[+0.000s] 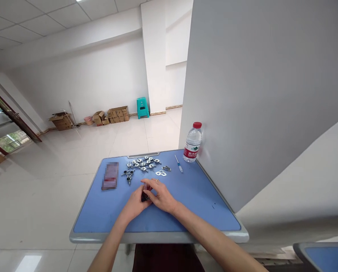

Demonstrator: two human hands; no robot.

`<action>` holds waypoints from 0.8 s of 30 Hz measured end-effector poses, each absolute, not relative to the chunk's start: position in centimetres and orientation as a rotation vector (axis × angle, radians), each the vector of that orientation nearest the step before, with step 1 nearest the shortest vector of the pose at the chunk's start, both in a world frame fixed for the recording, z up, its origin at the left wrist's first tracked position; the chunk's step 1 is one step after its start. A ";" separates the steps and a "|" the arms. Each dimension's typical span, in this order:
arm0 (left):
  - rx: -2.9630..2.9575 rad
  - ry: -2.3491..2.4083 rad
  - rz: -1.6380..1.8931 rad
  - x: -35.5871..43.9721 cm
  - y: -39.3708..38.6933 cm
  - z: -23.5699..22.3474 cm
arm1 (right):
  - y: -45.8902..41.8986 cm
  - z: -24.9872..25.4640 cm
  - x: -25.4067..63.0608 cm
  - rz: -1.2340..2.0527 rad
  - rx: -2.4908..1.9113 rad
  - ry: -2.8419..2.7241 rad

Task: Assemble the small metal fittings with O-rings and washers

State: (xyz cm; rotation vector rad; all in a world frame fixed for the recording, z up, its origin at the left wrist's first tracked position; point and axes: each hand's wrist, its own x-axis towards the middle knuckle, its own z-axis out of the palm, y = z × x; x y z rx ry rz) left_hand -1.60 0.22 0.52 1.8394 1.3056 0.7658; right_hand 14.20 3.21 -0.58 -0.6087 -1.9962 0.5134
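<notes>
Close together over the middle of a blue desktop [115, 215], my left hand [137, 199] and my right hand [161, 195] have their fingers closed round a small dark part [144, 196]. The fingers cover most of it, so its kind cannot be made out. Just beyond them lie several small metal fittings with stems [143, 163] in a loose cluster. Three similar fittings with black centres [128, 175] sit nearer my left hand. Flat metal plates with holes [161, 173] and some metal clip-like pieces [166, 168] are past my right hand.
A small screwdriver [179, 165] lies right of the parts. A red-capped water bottle [193, 142] stands at the far right corner, by a grey partition [256, 94]. A pixelated flat item [110, 175] lies at left. Cardboard boxes [118, 114] and a green stool [142, 107] are by the wall.
</notes>
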 end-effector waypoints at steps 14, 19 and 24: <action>1.803 1.205 0.509 -2.7 3.3 0.4 | 3.7 -0.4 14.4 0.535 -0.667 -2.009; 1.780 1.148 0.500 -2.9 3.3 0.2 | 3.6 -0.4 14.4 0.538 -0.645 -1.989; 1.765 1.118 0.555 -3.0 3.4 0.2 | 3.7 -0.8 14.6 0.559 -0.650 -1.967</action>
